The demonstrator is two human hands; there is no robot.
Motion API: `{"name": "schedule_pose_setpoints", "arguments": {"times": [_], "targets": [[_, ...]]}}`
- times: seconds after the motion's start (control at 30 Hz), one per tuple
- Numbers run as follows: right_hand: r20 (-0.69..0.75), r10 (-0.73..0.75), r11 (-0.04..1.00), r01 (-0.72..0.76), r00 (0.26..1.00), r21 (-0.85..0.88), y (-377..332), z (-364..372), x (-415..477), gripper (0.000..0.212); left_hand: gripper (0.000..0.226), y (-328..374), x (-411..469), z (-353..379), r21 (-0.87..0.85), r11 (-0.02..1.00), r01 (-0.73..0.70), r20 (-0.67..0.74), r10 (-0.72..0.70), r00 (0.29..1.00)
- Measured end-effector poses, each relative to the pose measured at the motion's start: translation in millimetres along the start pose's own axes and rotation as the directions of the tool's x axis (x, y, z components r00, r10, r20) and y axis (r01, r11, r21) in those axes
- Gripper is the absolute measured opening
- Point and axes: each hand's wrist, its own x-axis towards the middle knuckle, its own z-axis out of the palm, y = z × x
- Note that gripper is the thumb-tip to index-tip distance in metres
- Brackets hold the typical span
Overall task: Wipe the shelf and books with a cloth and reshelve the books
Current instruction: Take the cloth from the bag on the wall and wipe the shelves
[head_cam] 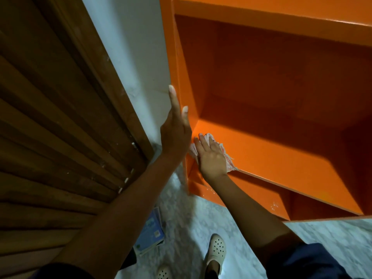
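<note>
A person's right hand (pixel 211 158) lies flat, fingers straight, pressing one pale cloth (pixel 229 164) onto the front left corner of an orange shelf (pixel 261 150) board. The left hand (pixel 175 129), fingers also straight, rests on the unit's left side panel beside a white wall (pixel 136 57) and one wooden door (pixel 60 117). Blue books (pixel 151 232), number unclear, lie stacked on the marbled floor (pixel 191 218) near two pale shoes (pixel 216 248).
</note>
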Motion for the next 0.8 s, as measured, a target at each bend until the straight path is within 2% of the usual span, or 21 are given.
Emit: {"name": "schedule_pose_setpoints", "arguments": {"times": [0.13, 0.2, 0.37, 0.43, 0.53, 0.63, 0.73, 0.8], "targets": [[-0.039, 0.013, 0.993, -0.009, 0.999, 0.117, -7.4, 3.4, 7.8, 0.049, 0.066, -8.2, -0.7, 5.6, 0.003, 0.995, -0.095, -0.067, 0.095, 0.993], [-0.057, 0.04, 0.98, -0.028, 0.998, 0.199, -10.2, 2.8, 9.5, 0.048, 0.065, -10.1, -2.6, 8.2, -0.015, 0.995, -0.101, -0.072, 0.1, 0.992], [-0.122, 0.107, 0.948, -0.065, 0.987, 0.311, -16.9, -2.4, 8.9, 0.054, 0.061, -10.9, -5.1, 4.7, -0.124, 0.99, 0.059, 0.057, -0.052, 0.997], [-0.119, 0.134, 0.933, -0.085, 0.984, 0.351, -17.4, -7.9, 7.9, 0.047, 0.061, -6.7, -3.6, 4.3, -0.097, 0.994, 0.049, 0.031, -0.046, 0.998], [0.006, 0.167, 0.876, -0.151, 0.986, 0.459, -12.8, -18.8, 9.1, 0.032, 0.061, -0.8, -2.8, 3.5, 0.01, 0.999, -0.053, -0.064, 0.053, 0.997], [-0.009, 0.109, 0.86, -0.09, 0.994, 0.503, -3.9, -17.8, 7.7, 0.021, 0.052, 2.3, -2.6, 1.4, 0.007, 1.0, -0.016, -0.016, 0.016, 1.0], [0.013, 0.106, 0.857, -0.098, 0.994, 0.506, 4.0, -14.4, 1.1, 0.041, 0.05, 8.6, -1.6, -3.6, -0.012, 0.993, 0.114, 0.073, -0.113, 0.991], [-0.011, 0.106, 0.849, -0.085, 0.994, 0.521, 8.0, -20.1, -9.9, 0.041, 0.052, 8.0, -1.6, -8.9, -0.082, 0.992, 0.095, 0.114, -0.085, 0.99]]}}
